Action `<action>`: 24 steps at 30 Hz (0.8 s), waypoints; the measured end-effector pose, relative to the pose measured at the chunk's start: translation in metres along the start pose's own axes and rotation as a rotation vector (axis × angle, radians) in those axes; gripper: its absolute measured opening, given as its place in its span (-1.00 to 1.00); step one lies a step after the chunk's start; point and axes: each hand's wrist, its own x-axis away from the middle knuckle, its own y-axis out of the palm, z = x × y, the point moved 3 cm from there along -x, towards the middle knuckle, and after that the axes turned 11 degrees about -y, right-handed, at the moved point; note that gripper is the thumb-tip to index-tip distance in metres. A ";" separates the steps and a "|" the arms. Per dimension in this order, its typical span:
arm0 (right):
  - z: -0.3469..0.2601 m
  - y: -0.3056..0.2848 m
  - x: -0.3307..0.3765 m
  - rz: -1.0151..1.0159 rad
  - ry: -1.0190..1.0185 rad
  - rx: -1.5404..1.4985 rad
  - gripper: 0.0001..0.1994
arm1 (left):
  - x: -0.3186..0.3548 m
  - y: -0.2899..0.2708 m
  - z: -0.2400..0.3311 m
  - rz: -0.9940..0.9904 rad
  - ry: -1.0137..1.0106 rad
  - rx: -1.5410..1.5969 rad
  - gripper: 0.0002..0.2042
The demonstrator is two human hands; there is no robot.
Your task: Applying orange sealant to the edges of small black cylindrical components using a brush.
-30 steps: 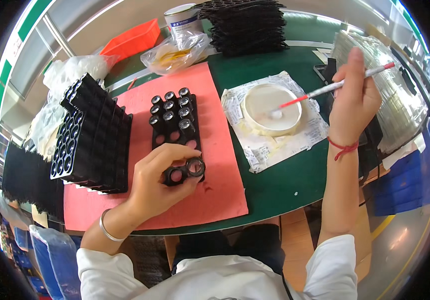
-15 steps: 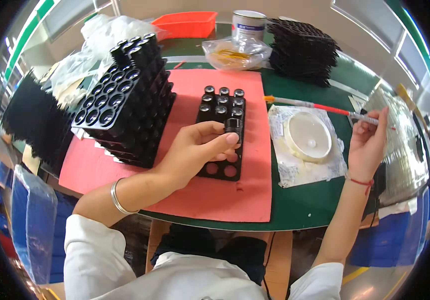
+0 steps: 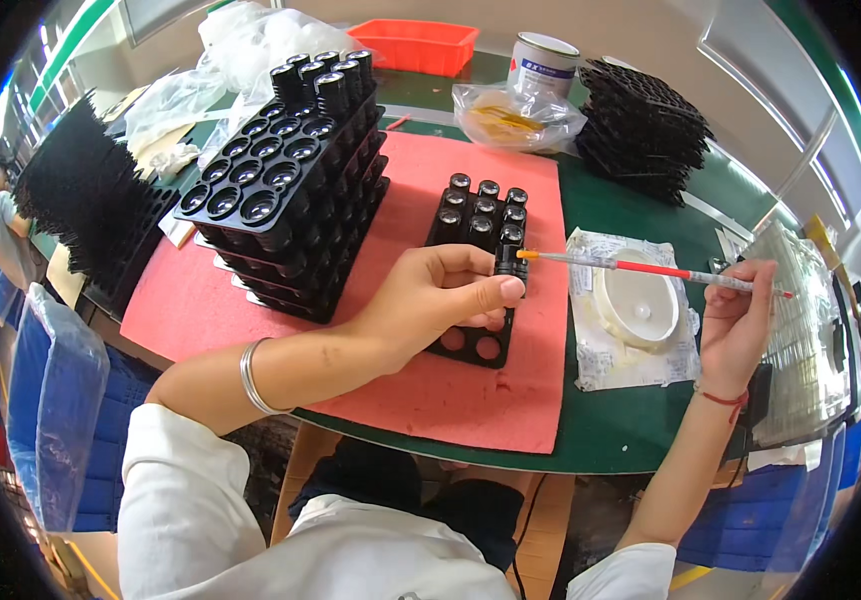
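My left hand (image 3: 440, 292) pinches a small black cylinder (image 3: 507, 262) between thumb and fingers, over a black tray (image 3: 470, 346). Several black cylinders with glassy tops (image 3: 485, 206) stand in the tray's far rows, while two near holes show the pink mat through them. Gripped in my right hand (image 3: 735, 330) is a thin paintbrush (image 3: 650, 270) with a red and clear handle. Its yellowish bristle tip is at the held cylinder's side; whether they touch I cannot tell. Beneath the brush sits a round white dish (image 3: 672, 312) on stained paper (image 3: 598, 368).
A tall stack of black trays (image 3: 295, 262), with cylinders in its top far end, stands left on the pink mat (image 3: 430, 408). Further black tray stacks (image 3: 645, 130) flank the green table. Behind are a red bin (image 3: 415, 48), a metal can (image 3: 542, 65) and a plastic bag (image 3: 515, 118).
The paintbrush has moved left and down, bringing its tip from beyond the tray to the held cylinder. My left hand keeps its pinch. The whole view has shifted slightly.
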 end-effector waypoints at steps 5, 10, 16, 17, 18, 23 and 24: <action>-0.002 0.004 0.001 -0.022 -0.016 0.038 -0.73 | 0.004 0.001 0.003 0.014 0.001 -0.011 -0.71; -0.002 0.004 0.001 -0.080 -0.051 0.041 -0.75 | 0.005 0.001 0.005 0.009 -0.015 0.011 -0.83; -0.005 0.005 0.000 -0.046 -0.054 0.087 -0.74 | 0.009 0.004 0.007 -0.080 0.056 0.055 -0.81; -0.005 0.004 0.000 -0.046 -0.054 0.088 -0.74 | 0.010 0.003 0.007 -0.080 0.056 0.055 -0.81; -0.005 0.004 0.000 -0.047 -0.048 0.083 -0.74 | 0.010 0.003 0.007 -0.080 0.055 0.031 -0.79; -0.005 -0.001 -0.002 -0.053 -0.052 0.087 -0.72 | 0.012 0.006 0.009 -0.098 0.073 -0.007 -0.73; -0.006 -0.002 -0.002 -0.045 -0.062 0.082 -0.73 | 0.012 0.007 0.010 -0.110 0.087 -0.003 -0.72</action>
